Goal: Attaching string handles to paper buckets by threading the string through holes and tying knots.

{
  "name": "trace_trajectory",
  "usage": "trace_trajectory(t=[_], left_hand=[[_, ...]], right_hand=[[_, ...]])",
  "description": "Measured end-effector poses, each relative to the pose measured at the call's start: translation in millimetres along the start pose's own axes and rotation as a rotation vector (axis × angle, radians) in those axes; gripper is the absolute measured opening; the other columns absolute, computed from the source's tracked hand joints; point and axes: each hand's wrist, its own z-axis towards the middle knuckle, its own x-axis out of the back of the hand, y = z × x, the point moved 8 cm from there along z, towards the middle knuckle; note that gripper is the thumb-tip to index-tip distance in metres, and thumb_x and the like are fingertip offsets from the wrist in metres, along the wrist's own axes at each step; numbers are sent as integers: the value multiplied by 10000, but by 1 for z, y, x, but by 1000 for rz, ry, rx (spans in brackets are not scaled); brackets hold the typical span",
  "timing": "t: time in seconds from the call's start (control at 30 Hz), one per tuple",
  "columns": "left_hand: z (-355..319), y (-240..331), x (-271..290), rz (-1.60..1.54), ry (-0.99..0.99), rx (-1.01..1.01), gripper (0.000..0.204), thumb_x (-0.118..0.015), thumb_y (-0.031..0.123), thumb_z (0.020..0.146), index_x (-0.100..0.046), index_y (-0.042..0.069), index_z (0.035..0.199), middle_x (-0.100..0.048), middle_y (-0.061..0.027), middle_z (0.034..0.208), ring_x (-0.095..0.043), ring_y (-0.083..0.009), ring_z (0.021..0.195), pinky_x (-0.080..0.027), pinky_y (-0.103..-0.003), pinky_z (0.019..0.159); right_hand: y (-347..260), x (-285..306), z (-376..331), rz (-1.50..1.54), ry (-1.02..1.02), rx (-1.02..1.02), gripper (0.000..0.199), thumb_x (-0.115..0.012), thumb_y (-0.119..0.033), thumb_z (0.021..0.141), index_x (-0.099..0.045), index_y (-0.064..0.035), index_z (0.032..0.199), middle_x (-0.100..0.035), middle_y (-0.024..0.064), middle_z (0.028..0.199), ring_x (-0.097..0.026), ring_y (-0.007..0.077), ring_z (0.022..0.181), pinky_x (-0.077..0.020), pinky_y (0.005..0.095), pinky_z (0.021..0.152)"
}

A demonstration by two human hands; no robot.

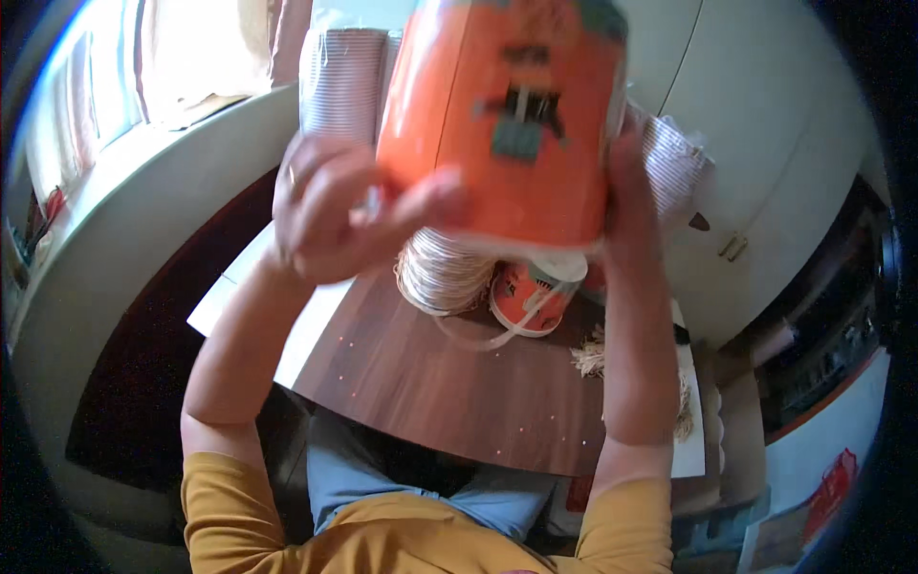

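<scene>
A large orange paper bucket [521, 191] with a small printed figure is raised in front of me, blurred and apparently in clear plastic. My left hand [335, 215] is closed at its lower left side, the thumb lying across the front. Along the right side, my right hand [631, 196] grips it, with most of those fingers hidden behind. Below it on the table stand a ball of cream cord [445, 277] and a smaller orange printed tub [526, 301]. A pale curved strap hangs in front of that tub.
The brown wood-grain table [411, 383] carries scattered small light specks. Stacks of striped paper cups [339, 91] in plastic stand behind, with another striped stack [669, 163] at right. Loose cord ends [591, 354] lie by my right forearm. A white cabinet [755, 115] rises at the back right.
</scene>
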Motion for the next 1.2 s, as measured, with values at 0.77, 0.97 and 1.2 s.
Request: trace_trajectory(t=[0.77, 0.97, 1.2], left_hand=[[-77, -66, -188, 52, -461, 884, 952, -678, 492, 742, -222, 67, 1462, -486, -254, 1270, -548, -421, 1045, -398, -484, 934], [-119, -31, -182, 46, -525, 960, 966, -661, 532, 766, -215, 19, 1454, -454, -232, 1331, -456, -375, 1211, -319, -484, 1016], [-175, 15, -131, -283, -445, 1016, 813, -686, 301, 800, -264, 3, 1428, -345, -253, 1408, -351, -383, 1300, -270, -471, 1078]], right_hand=[[142, 84, 45, -388, 128, -355, 541, -574, -457, 897, -595, -25, 1222, -608, 131, 1227, -560, 239, 1120, -399, 337, 977], [168, 90, 21, -600, 23, -228, 537, -583, -479, 879, -620, -38, 1183, -640, 189, 1155, -588, 307, 1102, -424, 370, 957], [120, 104, -76, -1232, -63, -458, 611, -700, -432, 778, -570, 25, 1161, -581, 226, 1194, -545, 376, 1116, -426, 418, 961]])
